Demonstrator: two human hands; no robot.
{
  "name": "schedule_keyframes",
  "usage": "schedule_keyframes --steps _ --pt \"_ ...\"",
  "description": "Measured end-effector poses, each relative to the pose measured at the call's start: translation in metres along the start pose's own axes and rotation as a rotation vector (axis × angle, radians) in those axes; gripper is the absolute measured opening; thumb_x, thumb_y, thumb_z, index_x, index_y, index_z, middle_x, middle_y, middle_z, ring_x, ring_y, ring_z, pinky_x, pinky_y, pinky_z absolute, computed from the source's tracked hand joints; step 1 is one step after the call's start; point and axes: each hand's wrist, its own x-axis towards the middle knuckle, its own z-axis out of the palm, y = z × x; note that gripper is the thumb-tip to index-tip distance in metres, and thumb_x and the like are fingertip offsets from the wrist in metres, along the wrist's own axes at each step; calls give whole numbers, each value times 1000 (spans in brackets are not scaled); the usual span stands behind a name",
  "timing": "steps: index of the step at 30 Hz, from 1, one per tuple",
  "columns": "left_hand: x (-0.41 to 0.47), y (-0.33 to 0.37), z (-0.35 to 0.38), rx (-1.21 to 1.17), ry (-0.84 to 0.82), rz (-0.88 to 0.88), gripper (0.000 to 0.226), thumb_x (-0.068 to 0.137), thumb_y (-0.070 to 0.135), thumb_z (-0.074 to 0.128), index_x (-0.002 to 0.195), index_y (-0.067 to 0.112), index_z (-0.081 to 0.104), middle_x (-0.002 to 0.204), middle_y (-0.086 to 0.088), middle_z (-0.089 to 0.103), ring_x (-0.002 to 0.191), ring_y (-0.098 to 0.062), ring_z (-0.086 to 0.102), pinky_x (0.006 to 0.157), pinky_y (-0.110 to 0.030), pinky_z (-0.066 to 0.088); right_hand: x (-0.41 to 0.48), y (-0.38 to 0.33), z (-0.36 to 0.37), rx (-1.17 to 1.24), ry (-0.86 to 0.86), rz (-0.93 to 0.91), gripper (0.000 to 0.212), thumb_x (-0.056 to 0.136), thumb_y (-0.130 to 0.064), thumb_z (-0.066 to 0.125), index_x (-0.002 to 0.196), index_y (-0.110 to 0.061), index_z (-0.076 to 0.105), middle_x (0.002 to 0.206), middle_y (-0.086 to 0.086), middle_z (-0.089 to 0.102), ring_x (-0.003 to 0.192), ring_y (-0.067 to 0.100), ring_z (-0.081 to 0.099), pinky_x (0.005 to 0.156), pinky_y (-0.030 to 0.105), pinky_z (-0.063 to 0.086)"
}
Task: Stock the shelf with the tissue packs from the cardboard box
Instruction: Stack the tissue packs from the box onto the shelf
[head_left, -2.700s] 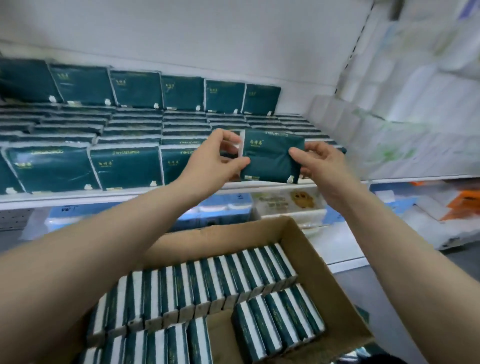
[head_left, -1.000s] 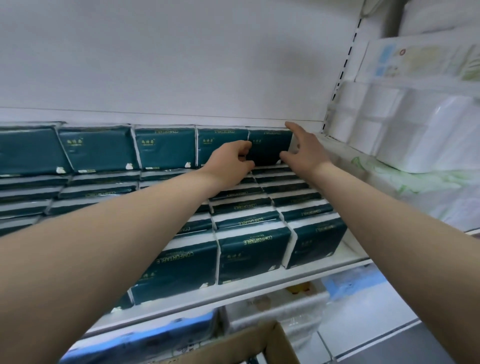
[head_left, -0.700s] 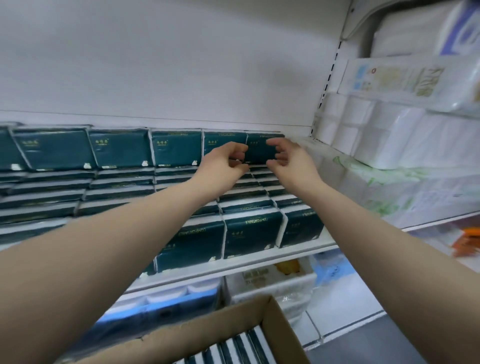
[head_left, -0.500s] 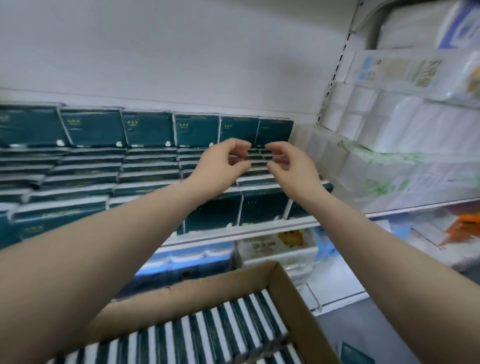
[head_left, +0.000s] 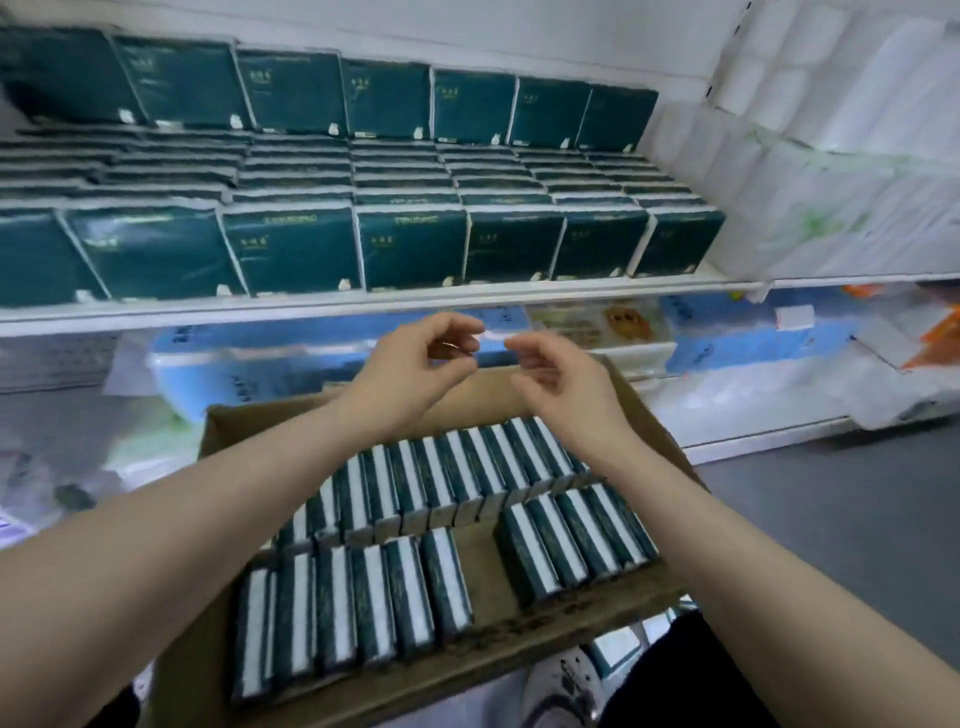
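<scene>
Lettering on tissue packs (head_left: 410, 244) is unreadable; left hand (head_left: 415, 364), right hand (head_left: 566, 384) loosely curled

White back wall (head_left: 519, 26), grey floor (head_left: 831, 519), white wrapped packs (head_left: 831, 171) stacked at right, even light

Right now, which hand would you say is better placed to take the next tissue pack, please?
Probably the right hand: empty, it hangs over the right end of the back row of tissue packs in the cardboard box. The left hand, also empty, is over the box's far wall.
</scene>
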Motion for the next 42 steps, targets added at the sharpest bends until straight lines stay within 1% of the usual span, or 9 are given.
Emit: schedule_keyframes --steps 6,9,13,20,25,28,31,36,42 --pt "-59 -56 12 -38 -61 -155 34 87 3 67 112 25 61 102 6 67 89 0 64 90 -16 48 -48 22 51 7 -160 135 28 90 -11 68 118 -16 66 106 -1 67 97 13 63 86 14 49" --pt "-77 -81 23 -55 -112 -266 35 87 2 66 113 24 60 103 0 65 83 1 63 86 -14 49 -60 29 74 -52 -285 312 23 89 -19 70 111 -20 63 98 -2 66 91 16 64 89 31 52" --pt "-92 -104 37 13 -228 -397 36 91 8 63 122 23 55 109 0 62 95 -9 63 91 -28 52 -69 29 102 -249 -576 468 41 88 -33 69 123 -19 52 106 2 63 96 19 60 82 32 50" --pt "-108 -123 50 137 -374 -458 41 95 10 57 134 20 47 124 4 56 117 -10 53 101 -21 43 -78 45 126 -431 -811 594 90 82 -46 74 150 -12 25 134 10 53 116 28 57 82 31 48" --pt "-110 -129 48 170 -399 -460 42 96 12 57 136 22 46 128 4 54 120 -9 51 105 -27 44 -79 43 134 -514 -916 599 72 86 -37 73 142 -6 38 132 13 53 113 26 58 88 32 53" --pt "-110 -129 47 163 -397 -469 43 96 13 57 137 20 45 130 3 54 122 -10 50 107 -28 42 -77 44 134 -534 -890 589 63 85 -26 74 138 -9 43 121 11 59 107 26 62 81 32 54" --pt "-109 -126 45 147 -377 -469 46 95 11 58 138 19 43 133 2 53 125 -12 50 106 -28 43 -71 46 126 -470 -814 612 76 80 -23 74 145 -16 35 126 10 59 108 27 61 86 35 55" --pt "-100 -120 36 94 -307 -437 59 91 15 65 143 24 40 140 2 50 131 -13 45 110 -33 39 -48 28 88 -179 -655 669 38 83 -18 61 120 -22 56 108 5 65 98 24 64 85 35 55" --pt "-89 -108 25 -157 -263 -450 54 89 11 68 138 16 48 131 3 59 124 -10 54 104 -26 44 -41 12 64 196 -546 705 45 81 2 46 116 -22 64 112 10 68 98 24 63 81 35 49"
